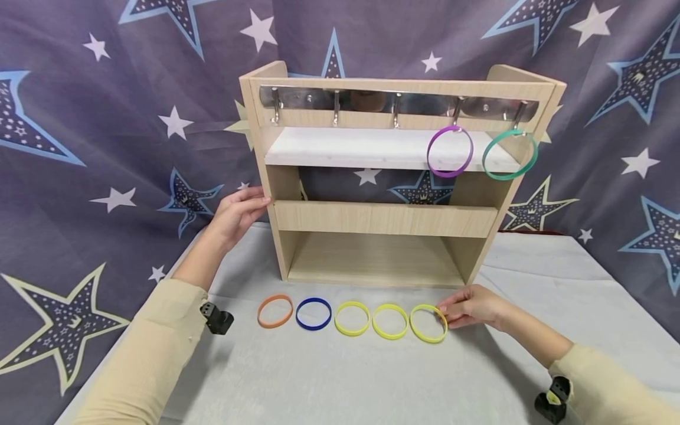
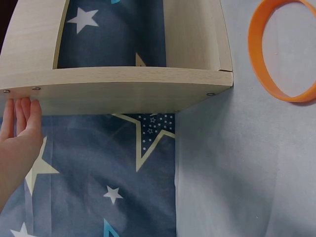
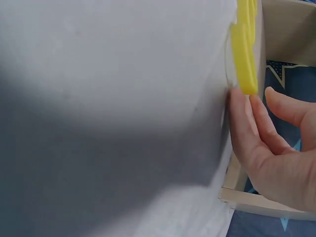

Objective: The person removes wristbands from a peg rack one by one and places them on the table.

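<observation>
My left hand (image 1: 239,215) touches the left side panel of a small wooden shelf (image 1: 388,218) with straight fingertips; the left wrist view shows these fingers (image 2: 20,116) against the panel's outer face. The right hand (image 1: 473,307) is low over the table at the rightmost yellow wristband (image 1: 429,339). In the right wrist view its fingertips are right at the edge of that yellow band (image 3: 244,61), and the thumb stands apart from it. Two more yellow wristbands, a middle one (image 1: 390,336) and a left one (image 1: 352,333), lie beside it in a row.
Further left in the row lie a blue wristband (image 1: 313,327) and an orange wristband (image 1: 274,324). A metal hook rail (image 1: 372,101) crosses the shelf's top; a purple band (image 1: 450,173) and a green band (image 1: 510,176) hang from its right hooks. A star-patterned curtain (image 1: 133,153) stands behind.
</observation>
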A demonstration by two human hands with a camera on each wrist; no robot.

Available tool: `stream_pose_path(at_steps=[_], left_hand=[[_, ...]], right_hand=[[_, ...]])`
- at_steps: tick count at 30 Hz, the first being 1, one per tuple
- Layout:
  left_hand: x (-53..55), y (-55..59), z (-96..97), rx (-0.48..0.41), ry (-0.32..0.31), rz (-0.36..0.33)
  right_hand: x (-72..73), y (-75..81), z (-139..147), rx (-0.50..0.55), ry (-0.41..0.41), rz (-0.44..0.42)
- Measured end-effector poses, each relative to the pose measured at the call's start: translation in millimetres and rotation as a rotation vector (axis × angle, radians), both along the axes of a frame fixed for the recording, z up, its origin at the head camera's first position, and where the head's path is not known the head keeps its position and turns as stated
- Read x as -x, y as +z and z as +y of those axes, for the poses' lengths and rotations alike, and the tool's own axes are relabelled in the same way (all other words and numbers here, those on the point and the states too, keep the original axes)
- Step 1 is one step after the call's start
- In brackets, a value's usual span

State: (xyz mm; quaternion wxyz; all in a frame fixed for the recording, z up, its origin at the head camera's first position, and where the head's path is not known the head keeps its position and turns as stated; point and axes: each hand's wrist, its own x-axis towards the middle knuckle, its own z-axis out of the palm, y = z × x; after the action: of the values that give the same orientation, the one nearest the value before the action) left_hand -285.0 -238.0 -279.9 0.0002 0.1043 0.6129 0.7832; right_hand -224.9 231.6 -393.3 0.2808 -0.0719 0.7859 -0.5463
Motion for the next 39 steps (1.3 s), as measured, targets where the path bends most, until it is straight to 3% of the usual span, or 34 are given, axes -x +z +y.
stream_pose_path(at_steps=[9, 17, 21, 29, 39], left_hand=[[-0.3, 1.6, 0.2, -0.026, -0.002, -0.012], [0.5, 2.6, -0.4, -0.023, 0.003, -0.013], [0.2, 2.3, -0.4, -0.004, 0.01, -0.016], [0.7, 1.1, 5.1, 0.189, 0.101, 0.003], [-0.7, -0.2, 3.9, 0.156, 0.105, 0.009]], right_hand=[[8.8, 19.8, -0.2, -0.024, 0.058, 0.023], [16.8, 55.0, -1.9, -0.032, 0.023, 0.089], [20.0, 72.0, -2.3, 0.021, 0.015, 0.111], [22.7, 104.1, -2.5, 0.091, -0.016, 0.207], [13.9, 146.1, -8.3, 0.227, -0.054, 0.344]])
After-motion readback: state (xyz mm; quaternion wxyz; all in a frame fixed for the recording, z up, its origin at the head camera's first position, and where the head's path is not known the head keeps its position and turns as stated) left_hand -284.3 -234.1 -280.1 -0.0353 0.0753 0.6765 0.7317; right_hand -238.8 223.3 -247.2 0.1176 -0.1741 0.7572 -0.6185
